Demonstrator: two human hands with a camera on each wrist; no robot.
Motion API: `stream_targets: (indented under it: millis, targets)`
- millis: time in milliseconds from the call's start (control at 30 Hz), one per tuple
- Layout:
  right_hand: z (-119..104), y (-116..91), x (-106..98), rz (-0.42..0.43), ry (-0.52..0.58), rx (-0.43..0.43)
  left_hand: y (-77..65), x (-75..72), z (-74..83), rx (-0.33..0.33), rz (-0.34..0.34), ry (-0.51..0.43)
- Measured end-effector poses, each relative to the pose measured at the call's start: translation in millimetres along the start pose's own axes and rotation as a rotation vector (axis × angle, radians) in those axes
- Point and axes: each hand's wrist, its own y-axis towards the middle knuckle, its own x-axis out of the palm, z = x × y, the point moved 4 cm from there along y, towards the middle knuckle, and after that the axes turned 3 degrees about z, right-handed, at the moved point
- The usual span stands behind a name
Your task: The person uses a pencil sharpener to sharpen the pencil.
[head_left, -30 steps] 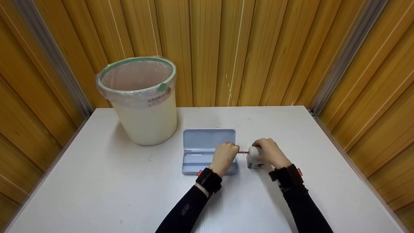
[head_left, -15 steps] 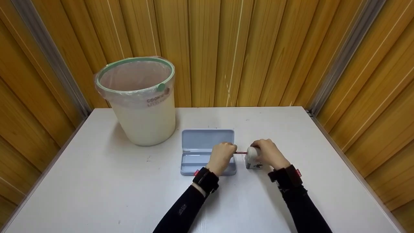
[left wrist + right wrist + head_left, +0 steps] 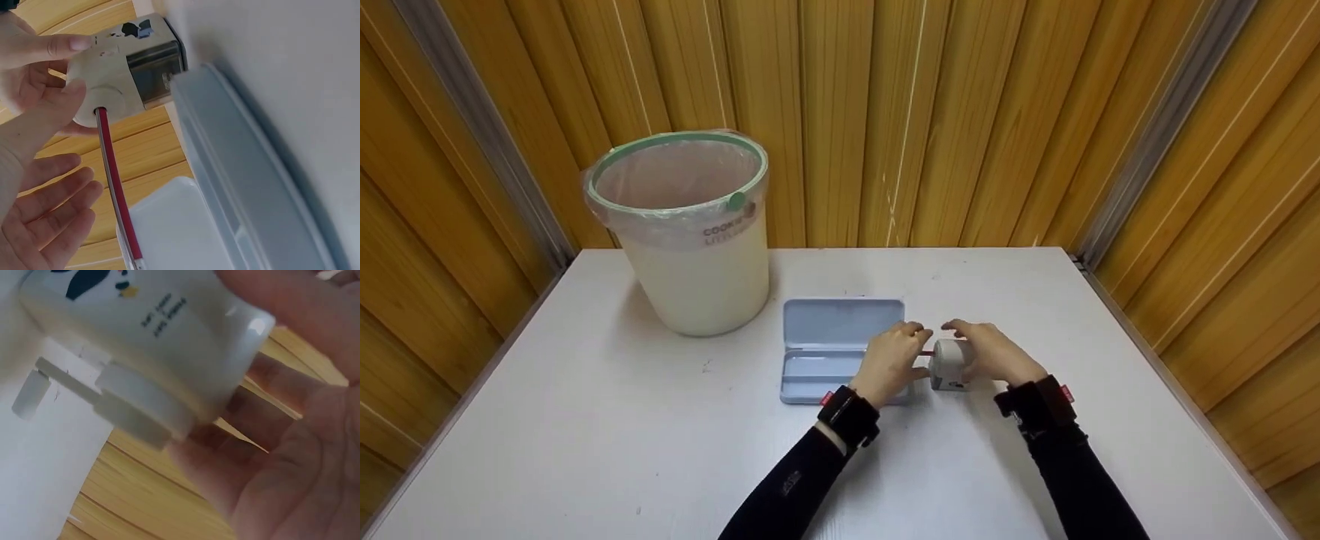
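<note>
A white crank pencil sharpener [image 3: 950, 364] stands on the table, just right of the open blue pencil case [image 3: 844, 322]. From its front hole a red pencil [image 3: 117, 183] sticks out toward my left hand [image 3: 891, 364]. That hand has its fingers spread around the pencil without gripping it; in the left wrist view its thumb tip overlaps the sharpener's front. My right hand [image 3: 997, 354] holds the sharpener between thumb and fingers, with one finger lifted at the far side. The right wrist view shows the sharpener's crank handle [image 3: 70, 385] at the back, with no hand on it.
A cream bucket [image 3: 697, 277] with a green rim and a plastic liner stands at the table's back left. Wood-patterned panels [image 3: 840, 120] close off the back and sides of the white table [image 3: 622, 450].
My left hand has let go of the pencil, opened its fingers and shifted slightly right toward the sharpener. The right hand's grip has loosened, its finger lifting.
</note>
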Motion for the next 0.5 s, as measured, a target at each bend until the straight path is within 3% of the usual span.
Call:
stream_targets:
  millis: [200, 333, 500]
  targets:
    - [29, -14, -7, -0.072, 0.060, 0.092, 9.9, 4.7, 19.7, 0.072, 0.026, -0.003]
    - [45, -14, -3, -0.059, 0.059, 0.098, 20.9, 9.2, 30.7, 0.106, 0.031, 0.043]
    - [61, -10, 9, -0.019, 0.064, 0.110, 33.4, 16.6, 41.8, 0.083, -0.048, 0.068]
